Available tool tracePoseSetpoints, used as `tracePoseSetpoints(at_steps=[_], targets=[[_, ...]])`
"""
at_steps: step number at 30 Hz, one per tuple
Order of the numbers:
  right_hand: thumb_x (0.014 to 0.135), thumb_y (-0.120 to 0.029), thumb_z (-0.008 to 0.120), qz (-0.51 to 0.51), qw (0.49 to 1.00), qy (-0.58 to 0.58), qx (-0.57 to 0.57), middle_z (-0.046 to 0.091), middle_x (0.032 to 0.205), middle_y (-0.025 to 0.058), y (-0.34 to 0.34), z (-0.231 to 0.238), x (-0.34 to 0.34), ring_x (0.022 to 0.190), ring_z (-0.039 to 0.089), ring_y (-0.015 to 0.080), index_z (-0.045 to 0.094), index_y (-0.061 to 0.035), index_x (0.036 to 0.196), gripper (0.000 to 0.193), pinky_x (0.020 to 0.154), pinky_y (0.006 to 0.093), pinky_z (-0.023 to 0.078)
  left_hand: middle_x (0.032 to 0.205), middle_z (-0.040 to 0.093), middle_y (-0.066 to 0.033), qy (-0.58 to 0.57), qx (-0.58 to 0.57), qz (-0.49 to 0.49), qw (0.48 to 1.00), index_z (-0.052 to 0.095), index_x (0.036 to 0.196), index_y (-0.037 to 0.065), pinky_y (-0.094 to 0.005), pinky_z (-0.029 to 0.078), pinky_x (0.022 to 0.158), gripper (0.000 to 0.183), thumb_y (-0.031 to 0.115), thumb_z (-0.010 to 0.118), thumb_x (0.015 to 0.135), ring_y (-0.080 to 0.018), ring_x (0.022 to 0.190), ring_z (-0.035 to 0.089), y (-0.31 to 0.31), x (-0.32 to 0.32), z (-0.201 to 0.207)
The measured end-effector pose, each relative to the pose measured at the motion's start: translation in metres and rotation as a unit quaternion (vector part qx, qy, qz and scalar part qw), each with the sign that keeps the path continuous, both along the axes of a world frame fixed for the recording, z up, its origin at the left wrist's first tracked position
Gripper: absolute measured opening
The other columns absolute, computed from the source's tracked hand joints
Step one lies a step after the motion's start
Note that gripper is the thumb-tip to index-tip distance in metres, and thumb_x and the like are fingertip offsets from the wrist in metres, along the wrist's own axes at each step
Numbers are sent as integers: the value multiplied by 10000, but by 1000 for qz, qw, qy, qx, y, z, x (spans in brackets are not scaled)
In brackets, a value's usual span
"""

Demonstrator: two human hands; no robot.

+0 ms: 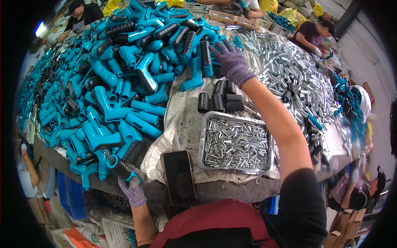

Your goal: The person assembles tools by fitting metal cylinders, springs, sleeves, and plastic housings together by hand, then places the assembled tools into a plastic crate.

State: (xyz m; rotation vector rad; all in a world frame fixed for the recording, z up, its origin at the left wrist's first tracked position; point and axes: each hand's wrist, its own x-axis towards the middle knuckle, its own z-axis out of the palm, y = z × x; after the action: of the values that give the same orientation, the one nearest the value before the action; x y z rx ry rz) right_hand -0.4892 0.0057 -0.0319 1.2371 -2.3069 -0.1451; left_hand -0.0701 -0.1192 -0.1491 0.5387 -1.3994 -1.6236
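Observation:
In purple-grey gloves, my left hand (134, 191) is closed around a black-and-teal tool handle (121, 168) at the table's near edge. A metal coil spring (108, 155) sticks out of the handle's upper end. Farther away, my right hand (232, 62) reaches out with its fingers spread, next to a teal pistol-shaped housing with a black ribbed grip (206, 53). Its fingertips are close to the pile, but I cannot tell whether they touch anything. Several black ribbed sleeves (218, 101) stand just below that hand.
Teal pistol-shaped housings (109, 107) are heaped at left. A metal tray (202, 153) holds small silver pins, beside a dark phone (179, 177). Silver tubes (285, 70) are piled at right on white woven cloth (175, 138). Other people work around the table.

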Motion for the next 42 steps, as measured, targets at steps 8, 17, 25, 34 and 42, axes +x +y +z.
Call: tracePoseSetpoints(at_steps=[8,17,25,34,42], targets=[[729,-256,598,172,952,165,190,536,1177,-73,-33,-11,-49,1260,363,192,562,-255,1085,358,1054,587,82,727,555,-46,-18,24,6,1000,520,1043,29,-234,388,506,525,355,683,665,-123,586,511,2,0,-2],[748,43,601,188,827,-476,-234,492,1132,93,69,53,84,974,513,172,290,-111,1306,657,793,300,464,838,617,-53,-151,-16,-116,982,565,999,13,-295,461,707,382,180,690,679,-141,744,569,1,8,33],[660,-201,793,318,740,-581,-118,554,1077,46,61,111,205,1002,519,146,499,-57,1166,603,834,289,442,896,647,-90,-58,-65,-183,979,596,982,36,-290,472,722,406,219,773,665,-114,818,596,3,5,22],[705,-235,765,218,792,-569,42,561,1058,35,32,137,239,988,519,140,503,-52,1143,543,861,305,422,794,641,-140,-153,-237,-176,943,610,945,38,-342,496,656,436,326,762,656,-264,749,648,1,7,18],[699,-211,736,395,851,-322,126,611,889,101,26,112,248,809,610,288,562,-106,1039,396,690,354,497,789,628,-148,-211,-319,-190,904,607,961,58,-357,498,656,448,355,747,657,-309,743,627,3,4,35]])
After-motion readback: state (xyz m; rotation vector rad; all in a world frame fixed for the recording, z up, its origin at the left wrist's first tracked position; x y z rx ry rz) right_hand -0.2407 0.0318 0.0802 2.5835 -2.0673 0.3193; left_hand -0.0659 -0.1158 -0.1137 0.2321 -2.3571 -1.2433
